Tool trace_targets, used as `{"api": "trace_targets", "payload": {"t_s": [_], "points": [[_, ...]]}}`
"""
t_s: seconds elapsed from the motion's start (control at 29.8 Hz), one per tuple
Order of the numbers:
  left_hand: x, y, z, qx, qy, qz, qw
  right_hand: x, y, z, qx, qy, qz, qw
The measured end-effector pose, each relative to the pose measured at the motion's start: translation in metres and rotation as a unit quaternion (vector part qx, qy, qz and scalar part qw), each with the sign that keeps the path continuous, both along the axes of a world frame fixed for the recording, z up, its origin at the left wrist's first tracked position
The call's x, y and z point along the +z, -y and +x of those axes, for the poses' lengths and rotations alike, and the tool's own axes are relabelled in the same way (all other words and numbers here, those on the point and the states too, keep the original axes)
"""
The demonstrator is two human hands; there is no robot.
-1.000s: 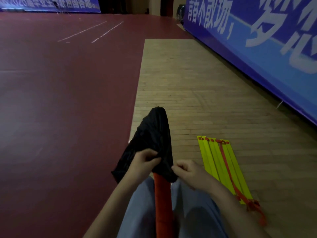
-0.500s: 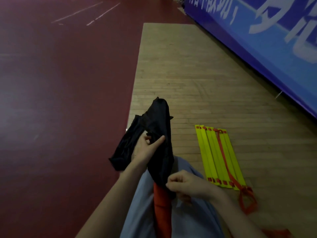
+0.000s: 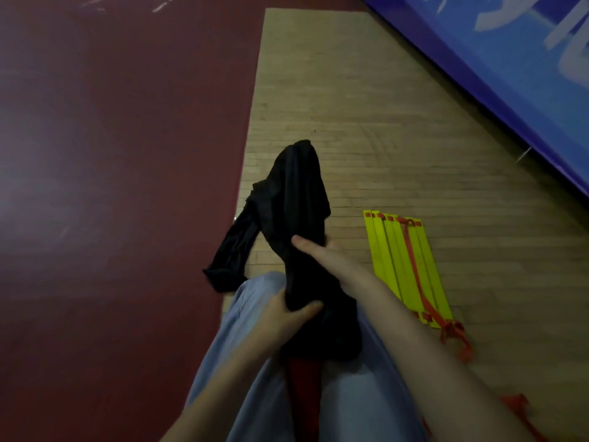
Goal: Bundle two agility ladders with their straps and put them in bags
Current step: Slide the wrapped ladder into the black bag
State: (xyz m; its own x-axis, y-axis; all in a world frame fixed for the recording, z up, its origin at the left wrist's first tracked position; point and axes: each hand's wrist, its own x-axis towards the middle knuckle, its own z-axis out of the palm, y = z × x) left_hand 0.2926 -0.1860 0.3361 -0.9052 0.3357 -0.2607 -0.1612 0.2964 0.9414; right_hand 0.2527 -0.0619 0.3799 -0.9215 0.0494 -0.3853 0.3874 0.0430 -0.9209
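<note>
Swapped since half a second ago: left hand (image 3: 287,314) has dropped to the lower part of the black bag (image 3: 296,202); right hand (image 3: 322,253) has gone up its side.

- Floor, two surfaces: dark red court (image 3: 111,154) with faint white marks at the far edge; pale wood strips (image 3: 350,106) to its right.
- Banner (image 3: 510,59), one: blue, along the right side; white writing blurred, unreadable.
- Trousers (image 3: 255,362), one pair, light blue.
- Bag, one: held over the lap, a loose fold hanging left.
- Ladders, two: red bundle (image 3: 302,387) between the knees, far end inside the bag; yellow bundle (image 3: 389,266) flat on the wood, a red strap (image 3: 417,282) along it.
- Hands, two: left clamped on the bag; right thumb across its front, fingers hidden behind, gripping.
</note>
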Motion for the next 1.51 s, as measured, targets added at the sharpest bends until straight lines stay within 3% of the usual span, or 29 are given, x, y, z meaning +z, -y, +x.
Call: {"api": "trace_targets", "payload": {"t_s": [0.1,0.17,0.27,0.34,0.44,0.54,0.64,0.74,0.81,0.87,0.97,1.14,1.24,1.38,1.51], "points": [[-0.001,0.017,-0.001,-0.07,0.048,0.004,0.996,-0.024,0.014,0.017,0.007,0.023,0.039,0.999],[0.009,0.024,-0.027,0.001,0.028,0.032,0.999,-0.034,0.014,0.033,-0.008,0.029,0.044,0.999],[0.036,0.023,-0.067,0.063,0.098,0.162,0.98,-0.04,0.014,0.058,0.043,0.01,0.086,0.995],[0.048,0.008,-0.078,0.053,0.136,0.137,0.98,-0.044,0.014,0.072,0.072,0.01,0.131,0.989],[0.045,-0.024,-0.065,0.104,0.093,0.107,0.984,-0.035,0.009,0.081,0.113,0.041,0.141,0.983],[0.029,-0.032,-0.038,0.163,0.063,0.09,0.98,-0.014,-0.003,0.064,0.018,0.064,0.1,0.993],[0.013,-0.026,-0.008,0.143,0.06,0.12,0.981,0.007,-0.013,0.025,-0.082,-0.052,0.071,0.993],[-0.004,-0.015,0.022,0.084,0.052,0.049,0.994,0.029,-0.005,-0.013,-0.071,-0.041,0.028,0.996],[-0.007,-0.003,0.027,0.03,0.076,0.034,0.996,0.027,0.005,-0.02,-0.049,-0.039,0.052,0.997],[0.004,0.007,0.014,0.014,0.123,0.096,0.988,0.014,0.013,-0.012,-0.062,-0.049,0.089,0.993],[0.031,0.015,-0.036,0.109,0.153,0.197,0.962,0.005,0.016,0.009,-0.081,-0.053,0.1,0.99],[0.075,-0.011,-0.098,0.143,0.099,0.194,0.965,0.006,0.009,0.024,-0.051,-0.07,0.109,0.99],[0.079,-0.036,-0.09,0.129,0.065,0.162,0.976,0.01,-0.003,0.024,-0.033,-0.048,0.082,0.995],[0.075,-0.043,-0.076,0.123,0.013,0.144,0.982,0.037,-0.035,0.0,-0.148,-0.106,0.022,0.983],[0.082,-0.045,-0.062,0.09,-0.052,0.144,0.984,0.066,-0.031,-0.03,-0.095,-0.153,0.037,0.983]]}}
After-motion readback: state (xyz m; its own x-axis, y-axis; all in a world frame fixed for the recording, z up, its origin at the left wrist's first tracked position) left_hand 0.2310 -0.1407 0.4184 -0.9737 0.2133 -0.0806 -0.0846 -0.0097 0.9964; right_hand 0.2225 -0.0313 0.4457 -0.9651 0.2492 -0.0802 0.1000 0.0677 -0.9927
